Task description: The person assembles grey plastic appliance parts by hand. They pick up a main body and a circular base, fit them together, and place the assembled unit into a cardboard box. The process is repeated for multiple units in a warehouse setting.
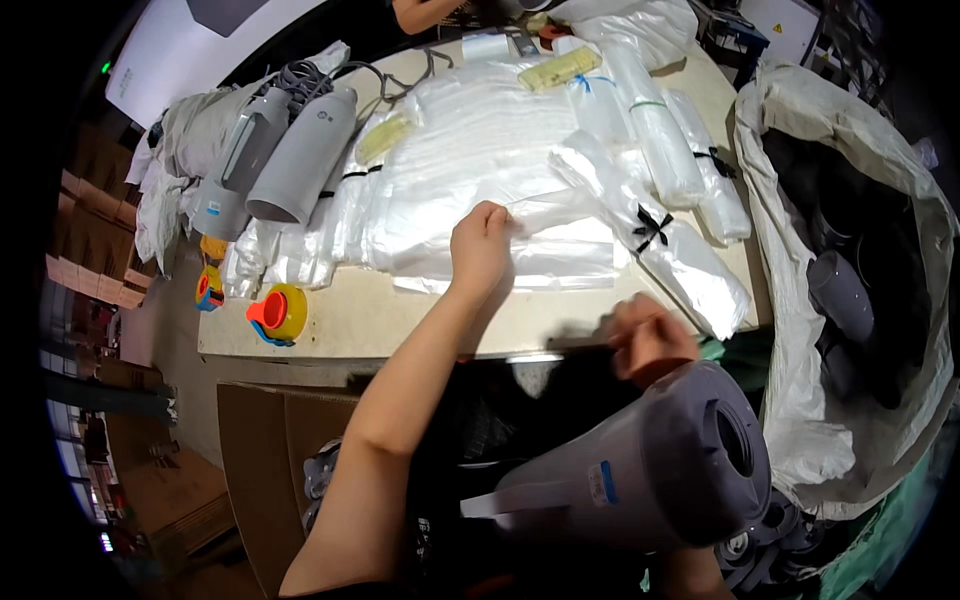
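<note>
My left hand (pixel 482 245) is closed, fingers pinched on the edge of a clear plastic bag (pixel 545 212) that lies on a stack of flat bags (pixel 470 140). My right hand (pixel 650 335) hovers at the table's front edge, fingers curled and smeared by motion; whether it holds anything cannot be made out. A large grey plastic housing (pixel 620 475), tapered, with a blue-and-white sticker and a round opening in its end, rests across my right forearm near my body. Most of that forearm is hidden behind it.
Two grey housings (pixel 310 155) with coiled cable lie at the table's left. Near them is a yellow tape roll (pixel 290 312) on an orange-blue holder. Rolled bags tied with black ties (pixel 690 265) lie right. A white sack (pixel 790 400) holds grey parts. A cardboard box (pixel 265 440) stands below.
</note>
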Motion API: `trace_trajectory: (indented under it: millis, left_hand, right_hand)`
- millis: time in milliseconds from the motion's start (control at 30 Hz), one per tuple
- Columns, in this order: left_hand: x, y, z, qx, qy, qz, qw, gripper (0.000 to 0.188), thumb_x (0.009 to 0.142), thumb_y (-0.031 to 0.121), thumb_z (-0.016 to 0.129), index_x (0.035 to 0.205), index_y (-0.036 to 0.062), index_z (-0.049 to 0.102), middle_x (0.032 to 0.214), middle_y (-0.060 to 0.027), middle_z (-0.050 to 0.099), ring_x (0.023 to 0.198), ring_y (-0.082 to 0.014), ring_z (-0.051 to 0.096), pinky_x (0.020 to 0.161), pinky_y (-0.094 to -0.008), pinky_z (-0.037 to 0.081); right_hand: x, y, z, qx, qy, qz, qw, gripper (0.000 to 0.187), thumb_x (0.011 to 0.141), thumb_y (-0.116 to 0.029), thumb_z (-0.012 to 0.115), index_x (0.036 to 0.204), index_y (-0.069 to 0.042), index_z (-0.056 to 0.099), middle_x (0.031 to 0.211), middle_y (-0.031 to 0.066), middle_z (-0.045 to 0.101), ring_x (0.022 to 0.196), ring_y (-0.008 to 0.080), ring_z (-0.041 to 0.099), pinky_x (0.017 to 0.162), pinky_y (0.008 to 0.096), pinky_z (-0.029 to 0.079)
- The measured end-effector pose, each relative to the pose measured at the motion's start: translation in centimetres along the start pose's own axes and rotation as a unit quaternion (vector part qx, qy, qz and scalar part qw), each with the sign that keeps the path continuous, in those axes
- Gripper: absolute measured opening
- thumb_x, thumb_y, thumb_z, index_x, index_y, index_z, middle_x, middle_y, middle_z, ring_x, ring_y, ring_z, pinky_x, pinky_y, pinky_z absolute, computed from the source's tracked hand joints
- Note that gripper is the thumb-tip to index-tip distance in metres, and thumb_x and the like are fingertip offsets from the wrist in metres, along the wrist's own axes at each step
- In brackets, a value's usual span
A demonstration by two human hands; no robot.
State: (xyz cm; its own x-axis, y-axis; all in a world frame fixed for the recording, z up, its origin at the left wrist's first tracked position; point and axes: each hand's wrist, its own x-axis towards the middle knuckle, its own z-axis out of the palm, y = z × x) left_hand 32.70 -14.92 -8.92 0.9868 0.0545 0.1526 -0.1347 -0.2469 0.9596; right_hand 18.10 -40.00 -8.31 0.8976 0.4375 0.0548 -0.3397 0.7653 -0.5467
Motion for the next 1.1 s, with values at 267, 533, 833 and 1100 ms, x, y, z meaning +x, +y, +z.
trace_trajectory:
  millis: [267,533,833,1100]
  left_hand:
    - [-13.3,6.1,-0.5,-0.156,-0.145,-0.156,0.965,0.019,0.101,0.010,0.058,0.088,-0.0020,0.064,0.087,-0.0089,0.070,0.085,-0.0149,0.067,0.079,-0.0302,0.054]
    - [-16.1,8.3,-2.3,-0.202,-0.221,-0.132,0.945,0.007,0.096,0.006,0.067,0.095,0.0002,0.062,0.100,-0.0178,0.075,0.098,-0.0200,0.071,0.089,-0.0312,0.055]
    - [-15.2,14.0,-5.5,-0.210,-0.338,-0.037,0.917,0.012,0.098,0.013,0.054,0.095,0.0031,0.059,0.071,-0.0062,0.056,0.069,-0.0237,0.059,0.067,-0.0345,0.051]
    - [-22.4,15.3,-10.2,0.161,-0.289,0.341,0.880,0.005,0.089,0.015,0.070,0.093,0.0137,0.067,0.094,-0.0063,0.067,0.093,-0.0251,0.068,0.082,-0.0372,0.057]
  right_hand:
    - [2.6,5.5,3.6,-0.418,0.195,0.000,0.887,0.032,0.093,-0.009,0.074,0.118,0.004,0.060,0.107,0.0105,0.072,0.095,0.0188,0.069,0.088,0.0314,0.055]
    - [-0.3,4.7,0.3,-0.308,0.239,-0.074,0.918,0.021,0.100,-0.013,0.063,0.110,0.004,0.067,0.106,0.0129,0.072,0.091,0.0175,0.068,0.086,0.0300,0.055]
    - [-12.3,-2.6,-2.3,-0.303,0.417,-0.284,0.809,0.040,0.098,-0.025,0.063,0.124,0.005,0.058,0.117,0.0158,0.066,0.102,0.0246,0.065,0.094,0.0353,0.051]
    - [-17.9,7.8,-5.0,-0.624,0.503,-0.344,0.489,0.058,0.096,-0.035,0.062,0.136,0.006,0.050,0.128,0.0185,0.060,0.112,0.0309,0.062,0.100,0.0401,0.047]
